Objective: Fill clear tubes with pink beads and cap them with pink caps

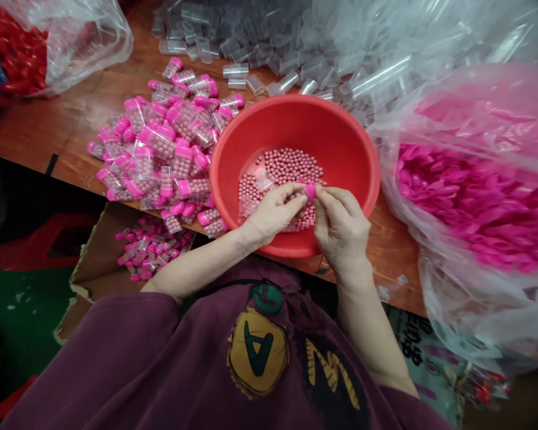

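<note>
Both hands meet over the front of a red basin [296, 110] that holds loose pink beads [291, 164]. My left hand [275, 209] is closed around a small clear container, mostly hidden by the fingers. Between the fingertips of my right hand [343, 224] is a bright pink cap [311, 191], held at the end of that container. Whether the cap is fully seated cannot be seen. In the basin, by the beads, lies a clear empty tube [265, 181].
Capped bead-filled containers [161, 143] are heaped left of the basin, with more in a cardboard box [92, 257] below. Clear tubes [237, 70] pile up behind. A plastic bag [443, 280] of pink caps [479, 209] stands right; red pieces [15, 51] fill another bag at far left.
</note>
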Motion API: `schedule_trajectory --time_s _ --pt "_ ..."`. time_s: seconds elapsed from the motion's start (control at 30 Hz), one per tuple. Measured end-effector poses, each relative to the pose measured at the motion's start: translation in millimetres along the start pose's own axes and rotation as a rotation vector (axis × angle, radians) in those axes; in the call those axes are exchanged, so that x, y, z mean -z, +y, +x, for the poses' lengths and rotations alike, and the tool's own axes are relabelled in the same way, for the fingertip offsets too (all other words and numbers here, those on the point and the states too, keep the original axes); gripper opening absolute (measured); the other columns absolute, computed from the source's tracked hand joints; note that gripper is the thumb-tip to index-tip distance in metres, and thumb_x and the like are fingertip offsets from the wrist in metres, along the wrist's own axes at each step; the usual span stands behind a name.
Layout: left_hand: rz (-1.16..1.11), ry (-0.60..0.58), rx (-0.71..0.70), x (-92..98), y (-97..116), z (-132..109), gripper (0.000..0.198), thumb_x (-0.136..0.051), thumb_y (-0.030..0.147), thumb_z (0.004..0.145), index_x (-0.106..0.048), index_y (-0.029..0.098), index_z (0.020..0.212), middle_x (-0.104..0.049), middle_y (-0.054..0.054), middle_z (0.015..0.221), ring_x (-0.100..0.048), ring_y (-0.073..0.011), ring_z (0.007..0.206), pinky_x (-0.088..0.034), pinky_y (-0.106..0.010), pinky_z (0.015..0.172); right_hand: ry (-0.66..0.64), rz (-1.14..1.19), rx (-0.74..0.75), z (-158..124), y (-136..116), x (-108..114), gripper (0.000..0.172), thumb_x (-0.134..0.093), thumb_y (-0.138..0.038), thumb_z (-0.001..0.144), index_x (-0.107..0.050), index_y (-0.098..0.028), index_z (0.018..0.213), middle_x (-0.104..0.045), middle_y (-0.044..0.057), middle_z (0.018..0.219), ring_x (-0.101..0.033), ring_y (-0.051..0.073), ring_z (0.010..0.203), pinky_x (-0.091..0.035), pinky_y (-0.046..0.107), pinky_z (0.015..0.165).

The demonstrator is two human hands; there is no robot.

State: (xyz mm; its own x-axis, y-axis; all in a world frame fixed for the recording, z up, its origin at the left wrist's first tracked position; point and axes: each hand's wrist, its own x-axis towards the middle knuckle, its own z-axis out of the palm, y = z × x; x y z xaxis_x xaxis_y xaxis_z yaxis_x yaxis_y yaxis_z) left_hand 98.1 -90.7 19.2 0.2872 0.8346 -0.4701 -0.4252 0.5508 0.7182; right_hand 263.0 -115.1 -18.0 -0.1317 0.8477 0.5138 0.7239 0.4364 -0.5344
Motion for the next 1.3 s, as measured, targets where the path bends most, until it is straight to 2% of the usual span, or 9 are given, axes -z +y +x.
schedule_trajectory --time_s 0.27,0.47,0.63,0.73,0.8,0.87,1.1,1.2,1.3 --pt "-0.083 -0.032 0.023 10.5 2.2 1.5 0.004 -0.075 0.012 0.101 -0.076 0.016 0.101 -0.07 0.001 0.084 -0.058 -0.0059 0.066 -0.047 -0.02 0.066 -0.048 0.247 -0.062 -5.3 -4.5 4.5 0.042 -0.065 -0.033 0.109 -0.068 -0.029 0.15 -0.077 0.013 0.142 -0.077 0.029 0.13 -0.069 0.054 0.111" --pt "0.039 -0.081 -0.055 13.9 4.9 0.4 0.007 -0.083 0.019 0.097 -0.078 0.016 0.1 -0.068 0.002 0.077 -0.057 -0.0066 0.062 -0.043 -0.02 0.059 0.16 0.528 -0.349 -2.5 7.4 -1.6 0.039 -0.081 -0.047 0.101 -0.067 -0.031 0.134 -0.078 0.002 0.106 -0.078 0.018 0.078 -0.072 0.037 0.075" --pt "0.095 -0.056 -0.195 14.0 -5.2 4.3 0.007 -0.08 0.008 0.091 -0.081 0.014 0.094 -0.075 0.001 0.083 -0.065 -0.0092 0.08 -0.054 -0.021 0.082 -0.032 0.26 -0.197 1.2 -8.1 7.7 0.032 -0.066 -0.04 0.108 -0.071 -0.03 0.138 -0.08 0.008 0.122 -0.079 0.025 0.102 -0.07 0.048 0.093" --pt "0.085 -0.014 -0.147 12.3 -8.7 6.9 0.005 -0.081 0.009 0.091 -0.08 0.014 0.089 -0.075 0.001 0.083 -0.065 -0.0093 0.079 -0.054 -0.021 0.08 -0.128 0.023 -0.068 -1.8 -16.0 4.1 0.057 -0.076 -0.041 0.097 -0.063 -0.024 0.15 -0.075 0.018 0.138 -0.073 0.038 0.126 -0.062 0.061 0.109" --pt "0.075 0.001 -0.118 10.0 -8.5 7.0 0.007 -0.081 0.009 0.091 -0.08 0.014 0.087 -0.073 0.001 0.079 -0.063 -0.0089 0.074 -0.052 -0.022 0.075 -0.1 -0.125 -0.044 -3.3 -16.3 -4.2 0.068 -0.08 -0.043 0.091 -0.058 -0.02 0.152 -0.073 0.022 0.137 -0.071 0.044 0.126 -0.06 0.066 0.107" --pt "0.049 0.018 -0.092 7.2 -6.4 5.3 0.011 -0.08 0.007 0.093 -0.079 0.014 0.085 -0.072 0.001 0.077 -0.063 -0.009 0.072 -0.053 -0.022 0.073 -0.048 -0.216 -0.012 -2.8 -13.7 -12.8 0.062 -0.076 -0.042 0.092 -0.058 -0.02 0.147 -0.074 0.02 0.126 -0.072 0.042 0.116 -0.061 0.064 0.099" --pt "0.035 0.01 -0.059 -1.9 2.5 -2.9 0.014 -0.085 0.009 0.093 -0.077 0.013 0.082 -0.069 0.002 0.07 -0.062 -0.008 0.065 -0.053 -0.021 0.067 0.02 -0.269 0.085 4.1 -10.2 -17.7 0.054 -0.072 -0.05 0.092 -0.06 -0.02 0.135 -0.071 0.014 0.106 -0.069 0.037 0.099 -0.06 0.06 0.089" --pt "0.06 0.006 -0.076 -2.1 6.1 -3.5 0.012 -0.083 0.01 0.095 -0.078 0.013 0.084 -0.069 0.002 0.072 -0.059 -0.0077 0.064 -0.05 -0.022 0.067 -0.052 -0.233 0.027 11.1 -16.6 -18.7 0.058 -0.076 -0.056 0.092 -0.063 -0.019 0.134 -0.071 0.016 0.107 -0.071 0.039 0.102 -0.06 0.064 0.095" --pt "0.161 0.046 -0.182 14.7 22.4 -5.3 0.005 -0.082 0.014 0.098 -0.081 0.015 0.093 -0.07 0.0 0.078 -0.06 -0.0112 0.07 -0.05 -0.026 0.071 -0.207 -0.035 0.032 29.7 -11.7 -17.2 0.068 -0.084 -0.057 0.09 -0.063 -0.022 0.145 -0.074 0.016 0.124 -0.074 0.037 0.112 -0.064 0.059 0.099"
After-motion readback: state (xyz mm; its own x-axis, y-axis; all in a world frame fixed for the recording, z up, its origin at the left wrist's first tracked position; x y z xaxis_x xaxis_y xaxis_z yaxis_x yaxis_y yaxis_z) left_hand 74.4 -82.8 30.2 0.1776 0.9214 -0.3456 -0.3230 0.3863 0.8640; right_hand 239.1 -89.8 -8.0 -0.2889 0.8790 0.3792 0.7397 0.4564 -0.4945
